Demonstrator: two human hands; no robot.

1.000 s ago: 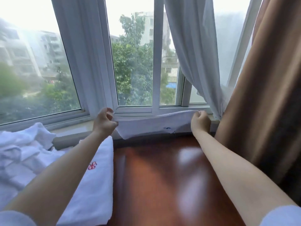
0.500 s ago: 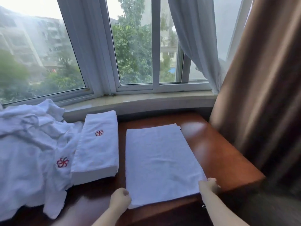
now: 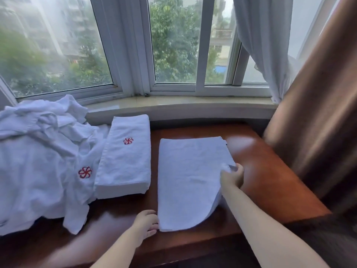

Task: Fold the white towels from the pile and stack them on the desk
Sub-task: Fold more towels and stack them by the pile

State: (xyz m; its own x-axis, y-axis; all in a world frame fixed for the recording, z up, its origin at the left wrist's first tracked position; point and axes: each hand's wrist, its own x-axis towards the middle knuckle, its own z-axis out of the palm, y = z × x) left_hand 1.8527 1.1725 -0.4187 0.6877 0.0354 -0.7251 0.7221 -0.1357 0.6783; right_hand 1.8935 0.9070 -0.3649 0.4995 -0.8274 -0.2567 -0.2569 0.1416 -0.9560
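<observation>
A white towel [image 3: 189, 176] lies flat on the red-brown desk [image 3: 270, 180], folded lengthwise. My right hand [image 3: 231, 176] pinches its right edge and lifts the near right corner up and inward. My left hand [image 3: 145, 225] holds the towel's near left corner against the desk. To the left stands a stack of folded white towels [image 3: 125, 159] with a red pinwheel logo on top. Further left is the loose pile of white towels [image 3: 38, 155], one showing the same red logo.
A stone window sill [image 3: 173, 105] and the window run behind the desk. A white sheer curtain [image 3: 266, 45] and a brown curtain [image 3: 316, 113] hang at the right, close to the desk's right edge.
The towel went from held up at the window to lying flat on the desk. Since then my right hand has moved from the near right corner up the right edge, lifting it.
</observation>
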